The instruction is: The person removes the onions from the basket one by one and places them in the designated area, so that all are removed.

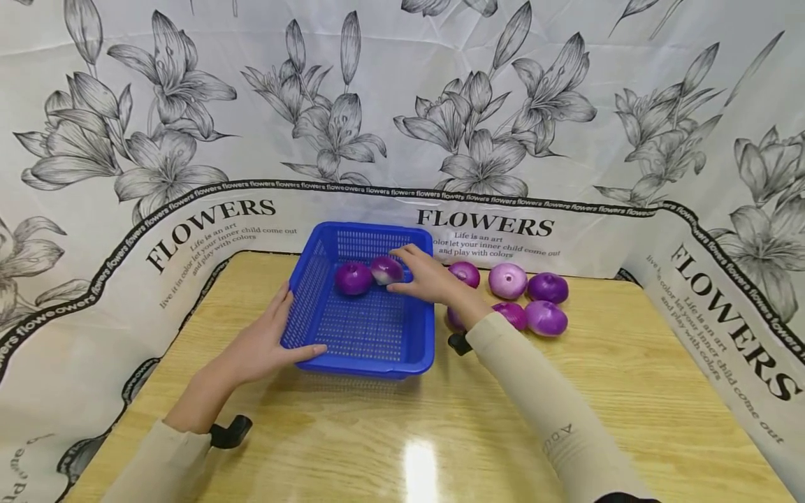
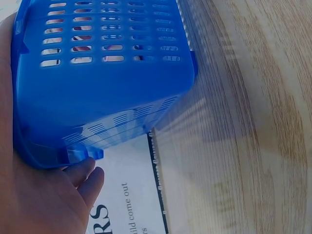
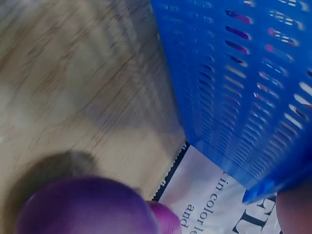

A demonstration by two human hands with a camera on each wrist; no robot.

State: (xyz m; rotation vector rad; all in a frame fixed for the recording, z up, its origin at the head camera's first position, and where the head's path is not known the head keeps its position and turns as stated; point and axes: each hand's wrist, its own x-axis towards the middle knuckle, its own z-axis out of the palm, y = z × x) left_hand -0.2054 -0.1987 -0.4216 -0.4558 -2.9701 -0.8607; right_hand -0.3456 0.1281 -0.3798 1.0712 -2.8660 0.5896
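Note:
A blue plastic basket [image 1: 361, 321] with slotted walls stands on the table. My left hand [image 1: 260, 342] grips its left rim near the front corner, thumb over the rim and fingers along the outside; in the left wrist view, fingertips [image 2: 90, 183] show by the rim's edge. Inside the basket lies one purple onion [image 1: 353, 279]. Beside it, my right hand [image 1: 428, 276] reaches over the right rim and holds a second, paler-bottomed onion [image 1: 386, 270] between thumb and fingers.
Right of the basket sit several purple onions [image 1: 507, 281] in a cluster, partly covered by my right forearm. One large onion [image 3: 87, 209] is close in the right wrist view. A flower-printed cloth [image 1: 490, 230] stands behind the wooden table [image 1: 503, 419].

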